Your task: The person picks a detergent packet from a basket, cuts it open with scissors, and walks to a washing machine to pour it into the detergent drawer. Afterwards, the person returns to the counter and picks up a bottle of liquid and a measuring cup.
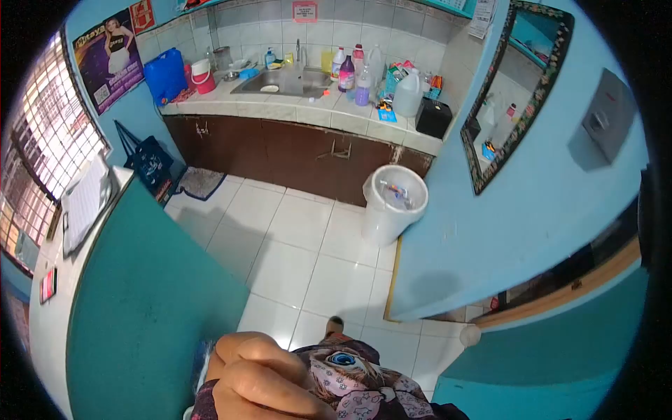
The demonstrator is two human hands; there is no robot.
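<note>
Two stretches of bare arm [269, 381] lie folded across each other at the bottom, in front of my patterned clothing [343, 371]. Neither my left hand nor my right hand can be made out, and no fingers show. A piece of clear bluish plastic [203, 360] peeks out at the left of the arms, too hidden to name further. Below the clothing, one foot [336, 323] shows on the white tile floor [294, 217].
Ahead, a tiled counter holds a sink [280, 82], several bottles [346, 73] and a black box [433, 117]. A white bin [393, 203] stands before brown cabinets. A green partition [147, 301] is at left, a mirror [472, 150] at right. A mat [199, 182] lies ahead.
</note>
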